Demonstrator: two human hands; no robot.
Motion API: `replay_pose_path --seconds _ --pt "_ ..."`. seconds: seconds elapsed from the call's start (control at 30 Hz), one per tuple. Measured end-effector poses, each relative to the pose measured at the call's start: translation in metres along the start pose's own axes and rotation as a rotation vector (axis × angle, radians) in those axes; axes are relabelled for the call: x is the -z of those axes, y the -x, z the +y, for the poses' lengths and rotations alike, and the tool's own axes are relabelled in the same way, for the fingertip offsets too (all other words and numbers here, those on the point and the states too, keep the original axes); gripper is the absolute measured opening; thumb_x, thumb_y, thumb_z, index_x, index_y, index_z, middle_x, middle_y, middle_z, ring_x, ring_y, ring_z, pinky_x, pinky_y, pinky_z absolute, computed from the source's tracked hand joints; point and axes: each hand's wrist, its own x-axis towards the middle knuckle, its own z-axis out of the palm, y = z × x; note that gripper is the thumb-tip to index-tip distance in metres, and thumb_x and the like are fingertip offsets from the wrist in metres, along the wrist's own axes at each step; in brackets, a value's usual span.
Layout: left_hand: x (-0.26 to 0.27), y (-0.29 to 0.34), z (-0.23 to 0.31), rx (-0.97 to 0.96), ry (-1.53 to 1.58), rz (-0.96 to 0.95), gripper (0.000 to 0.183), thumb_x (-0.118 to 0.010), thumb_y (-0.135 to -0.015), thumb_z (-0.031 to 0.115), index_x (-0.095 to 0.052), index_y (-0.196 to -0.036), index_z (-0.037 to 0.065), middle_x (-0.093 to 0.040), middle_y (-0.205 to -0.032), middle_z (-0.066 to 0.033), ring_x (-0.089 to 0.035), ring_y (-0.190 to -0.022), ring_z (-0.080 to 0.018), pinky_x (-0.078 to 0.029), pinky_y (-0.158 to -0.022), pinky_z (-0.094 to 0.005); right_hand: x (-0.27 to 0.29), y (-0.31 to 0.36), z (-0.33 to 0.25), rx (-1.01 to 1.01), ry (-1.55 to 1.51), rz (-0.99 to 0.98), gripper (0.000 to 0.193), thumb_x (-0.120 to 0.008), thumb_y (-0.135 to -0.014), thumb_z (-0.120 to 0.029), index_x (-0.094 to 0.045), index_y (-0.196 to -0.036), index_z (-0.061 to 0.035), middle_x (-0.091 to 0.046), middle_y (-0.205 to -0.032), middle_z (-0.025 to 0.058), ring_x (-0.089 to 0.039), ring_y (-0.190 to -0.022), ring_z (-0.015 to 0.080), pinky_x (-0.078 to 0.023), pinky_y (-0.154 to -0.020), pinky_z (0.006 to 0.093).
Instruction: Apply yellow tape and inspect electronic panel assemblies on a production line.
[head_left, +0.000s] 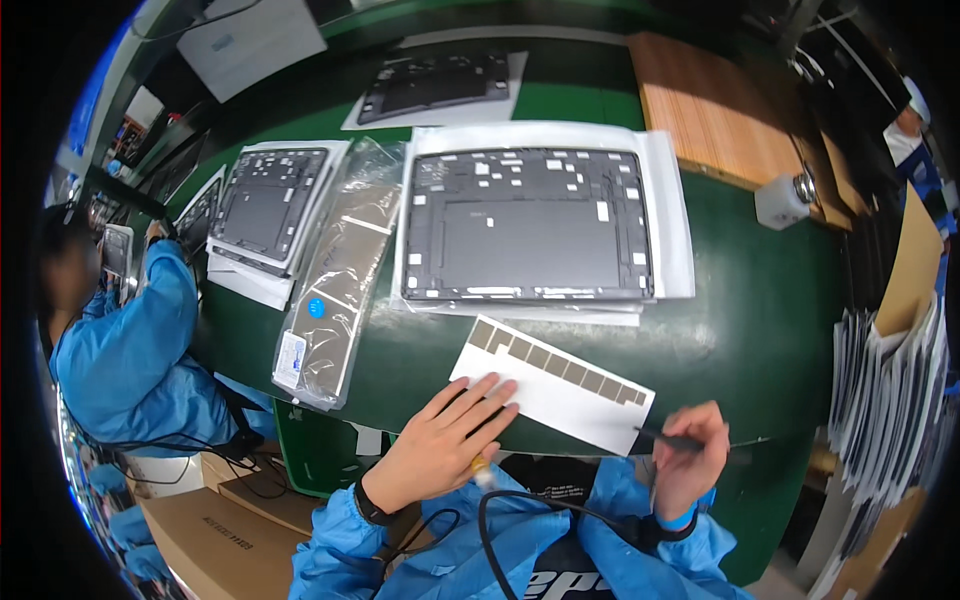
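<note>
A white backing sheet (pixel 560 405) lies slanted at the table's near edge, with a row of grey-brown square pads (pixel 560 365) along its far side. My left hand (pixel 440 445) rests flat on the sheet's left end, fingers stretched out and holding nothing. Just off the right end, my right hand (pixel 692 455) is closed on dark tweezers (pixel 668 438), whose thin tip points left over the sheet. Beyond the sheet sits a black tablet-like housing (pixel 530 240) with small white patches, on white foam sheets (pixel 675 220).
A clear plastic bag of grey-brown pad sheets (pixel 340 280) lies to the left. More housings (pixel 270 200) stand on the left, another (pixel 435 85) at the back. A white bottle (pixel 783 203) and wooden board (pixel 710 110) are back right. A co-worker (pixel 130 340) sits left.
</note>
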Motion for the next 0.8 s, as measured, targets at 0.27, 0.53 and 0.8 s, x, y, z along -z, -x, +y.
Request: replay_pose_path --seconds 0.27,0.53,0.8 --pt "-0.03 -0.026 0.033 0.104 0.04 0.128 0.052 -0.063 -0.08 0.016 -0.055 -0.131 0.005 -0.049 -0.138 -0.0154 -0.051 -0.121 -0.032 -0.042 -0.101 -0.0439 -0.043 -0.025 -0.016 -0.174 -0.091 -0.165 0.016 -0.064 -0.088 0.006 -0.053 -0.099 0.0039 -0.067 -0.081 0.0137 -0.065 -0.068 0.0145 -0.054 -0.063 0.0252" --pt "-0.028 -0.01 0.008 0.139 -0.016 0.165 0.053 -0.066 -0.078 0.019 -0.058 -0.13 0.012 -0.051 -0.134 -0.0141 -0.051 -0.119 -0.0306 -0.042 -0.1 -0.0466 -0.086 -0.042 0.024 -0.186 0.121 -0.278 0.016 -0.075 -0.083 -0.004 -0.07 -0.096 0.0043 -0.069 -0.091 0.008 -0.067 -0.076 0.0142 -0.055 -0.068 0.0241" --pt "-0.044 -0.011 0.003 0.124 -0.015 0.226 0.051 -0.067 -0.078 0.02 -0.061 -0.128 0.017 -0.055 -0.129 -0.0074 -0.054 -0.112 -0.0227 -0.042 -0.1 -0.0421 -0.093 -0.037 0.03 -0.272 0.137 -0.147 0.017 -0.075 -0.084 -0.004 -0.066 -0.093 0.0071 -0.07 -0.085 0.0123 -0.07 -0.078 0.0176 -0.056 -0.07 0.0253"
